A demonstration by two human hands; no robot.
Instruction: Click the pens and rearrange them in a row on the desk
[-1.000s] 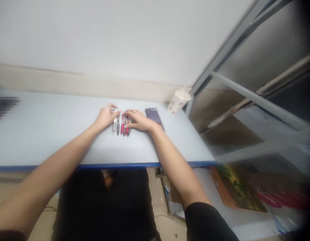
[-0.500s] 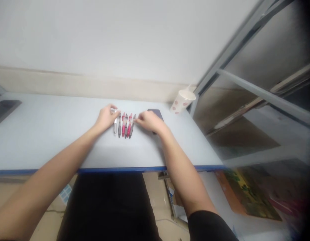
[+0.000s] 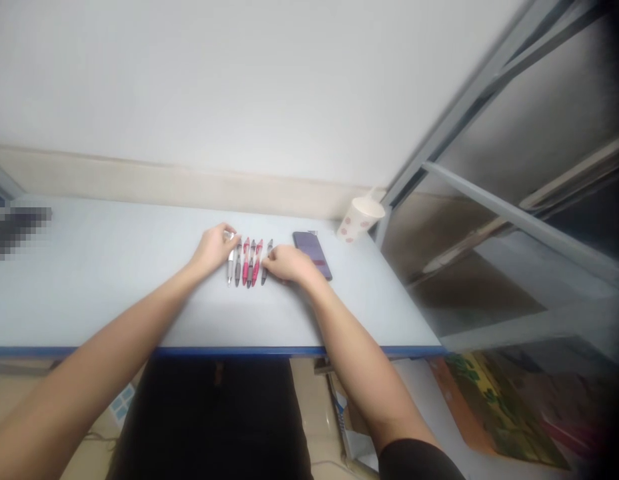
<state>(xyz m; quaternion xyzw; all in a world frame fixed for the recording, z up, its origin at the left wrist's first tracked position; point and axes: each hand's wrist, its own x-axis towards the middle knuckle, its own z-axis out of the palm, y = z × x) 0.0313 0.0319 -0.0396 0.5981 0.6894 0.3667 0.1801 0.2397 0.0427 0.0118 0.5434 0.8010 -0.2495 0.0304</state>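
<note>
Several pens (image 3: 249, 261) lie side by side in a row on the pale grey table (image 3: 89, 280), some pink, some grey. My left hand (image 3: 214, 245) rests at the left end of the row, fingers curled and pinching the top of the leftmost grey pen. My right hand (image 3: 285, 263) sits at the right end, fingers curled, its fingertips touching the rightmost grey pen (image 3: 267, 261).
A dark phone (image 3: 312, 246) lies just right of my right hand. A paper cup with red spots (image 3: 358, 220) stands at the table's back right corner. A grey metal frame (image 3: 469, 180) rises on the right. A blurred dark object (image 3: 14, 227) is at far left.
My right hand lifted off the pens, moved to the right end of the row and now touches the rightmost pen. The pens are spread into a neater row. My left hand stayed put.
</note>
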